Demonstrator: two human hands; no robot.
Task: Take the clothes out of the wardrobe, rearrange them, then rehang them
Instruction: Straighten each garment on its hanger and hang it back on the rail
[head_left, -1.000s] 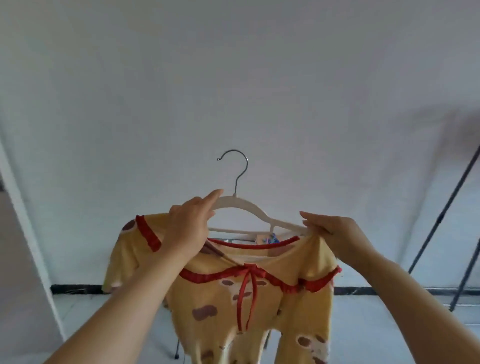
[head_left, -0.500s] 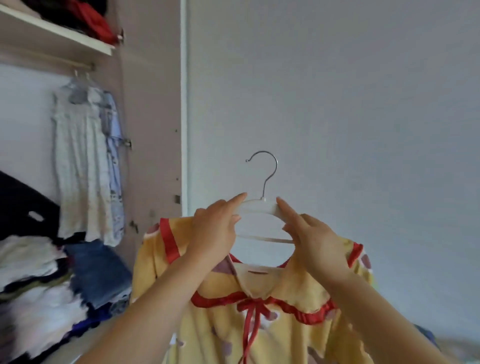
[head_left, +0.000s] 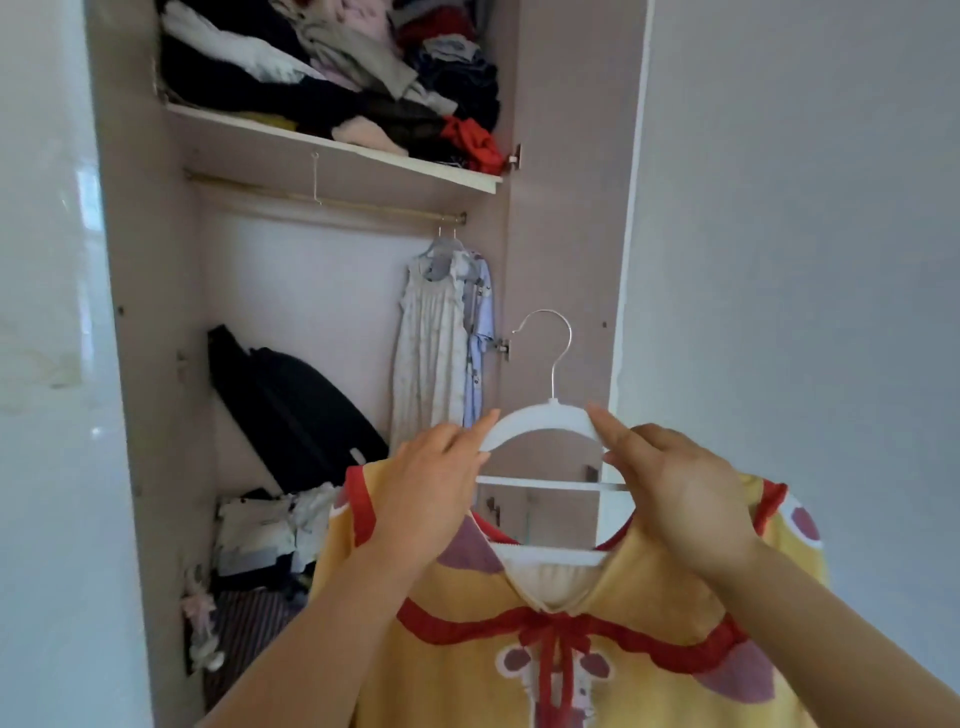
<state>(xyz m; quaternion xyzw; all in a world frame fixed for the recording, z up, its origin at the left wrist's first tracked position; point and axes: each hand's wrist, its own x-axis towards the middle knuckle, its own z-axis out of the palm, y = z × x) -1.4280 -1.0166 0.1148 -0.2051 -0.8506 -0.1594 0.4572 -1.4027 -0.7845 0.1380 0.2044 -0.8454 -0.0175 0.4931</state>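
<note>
**Yellow garment (head_left: 613, 649) on white hanger (head_left: 540, 420), held before open wardrobe (head_left: 566, 218)**

Item: yellow garment with red trim, a red bow at the neck and mauve patches. It hangs from the white hanger, low and centre-right in view, in front of the wardrobe's right side panel.
Hanger: metal hook (head_left: 551, 338) upright and free, touching nothing.
Left hand (head_left: 431, 493): fingers curled round the hanger's left arm, forefinger laid along its top.
Right hand (head_left: 675, 499): fingers curled round the right arm, forefinger also along the top.
Wardrobe interior: rail (head_left: 322, 202) under a shelf (head_left: 332, 150). A white dress (head_left: 431, 343) and a pale blue garment (head_left: 480, 332) hang at the rail's right end.
Shelf: heaped mixed clothes (head_left: 332, 67).
Below: black item (head_left: 296, 410) leaning against the back, folded pile (head_left: 260, 535) beneath it.
</note>
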